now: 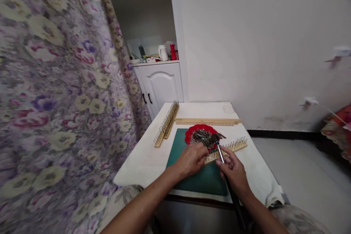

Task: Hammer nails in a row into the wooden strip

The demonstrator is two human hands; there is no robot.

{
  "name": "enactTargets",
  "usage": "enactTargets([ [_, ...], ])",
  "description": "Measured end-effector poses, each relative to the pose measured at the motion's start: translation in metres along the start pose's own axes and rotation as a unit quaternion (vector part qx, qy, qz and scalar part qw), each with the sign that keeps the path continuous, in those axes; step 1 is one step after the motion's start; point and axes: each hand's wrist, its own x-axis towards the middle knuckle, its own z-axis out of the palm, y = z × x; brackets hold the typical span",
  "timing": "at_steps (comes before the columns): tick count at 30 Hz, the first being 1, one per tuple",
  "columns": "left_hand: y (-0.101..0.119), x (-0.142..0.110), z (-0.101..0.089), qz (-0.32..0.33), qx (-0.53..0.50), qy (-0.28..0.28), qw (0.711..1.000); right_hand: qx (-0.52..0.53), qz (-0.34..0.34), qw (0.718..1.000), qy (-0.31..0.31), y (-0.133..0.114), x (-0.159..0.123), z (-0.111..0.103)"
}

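Observation:
My right hand (234, 171) is closed round the handle of a hammer (218, 145), whose dark head hangs over a red dish (192, 132) heaped with metal nails. My left hand (192, 159) is curled in a pinch beside the dish; what its fingers hold is too small to make out. Both hands hover over a wooden strip (236, 146) studded with upright nails. The strip rests partly on a green cutting mat (204, 179) on a small white table (142, 161).
Another nail-studded wooden strip (166, 123) lies at the table's left, and plain wooden strips (208, 121) lie across its far side. A floral curtain (55, 98) hangs on the left. A white cabinet (160, 84) with bottles stands behind, beside a white wall (260, 44).

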Motion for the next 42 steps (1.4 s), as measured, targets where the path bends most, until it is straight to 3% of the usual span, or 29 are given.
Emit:
enactTargets([
  [5,0.02,-0.015,0.009,-0.031,-0.043,0.018,0.998,0.025,0.011,0.999,-0.025,0.002,-0.004,0.001],
  [8,0.025,-0.021,0.019,-0.091,-0.172,0.081,0.977,0.042,0.022,0.998,-0.042,0.001,-0.006,0.002],
  [10,0.029,-0.024,0.03,-0.159,-0.31,0.139,0.927,0.053,0.028,0.997,-0.053,-0.001,-0.008,0.003],
  [12,0.035,-0.028,0.044,-0.222,-0.445,0.188,0.847,0.064,0.032,0.995,-0.063,-0.003,-0.01,0.005],
  [14,0.04,-0.03,0.058,-0.262,-0.539,0.228,0.767,0.074,0.037,0.994,-0.07,-0.006,-0.012,0.007],
  [16,0.043,-0.033,0.068,-0.285,-0.593,0.259,0.707,0.08,0.041,0.993,-0.073,-0.007,-0.015,0.009],
  [18,0.046,-0.035,0.075,-0.291,-0.63,0.274,0.666,0.083,0.044,0.993,-0.076,-0.008,-0.016,0.01],
  [20,0.047,-0.038,0.078,-0.284,-0.651,0.278,0.647,0.085,0.046,0.992,-0.076,-0.008,-0.018,0.011],
  [23,0.05,-0.043,0.078,-0.273,-0.648,0.288,0.65,0.085,0.048,0.992,-0.076,-0.007,-0.02,0.012],
  [29,0.061,-0.051,0.07,-0.281,-0.601,0.293,0.689,0.07,0.05,0.992,-0.094,-0.005,-0.027,0.018],
  [33,0.06,-0.074,0.064,-0.297,-0.555,0.285,0.722,0.042,0.043,0.994,-0.096,-0.004,-0.032,0.018],
  [36,0.045,-0.107,0.057,-0.324,-0.478,0.29,0.763,0.011,0.03,0.995,-0.093,-0.004,-0.034,0.016],
  [39,0.019,-0.139,0.051,-0.355,-0.352,0.343,0.795,-0.003,0.022,0.995,-0.093,-0.004,-0.035,0.016],
  [42,-0.006,-0.155,0.05,-0.351,-0.258,0.359,0.826,-0.013,0.024,0.995,-0.099,-0.001,-0.035,0.017],
])
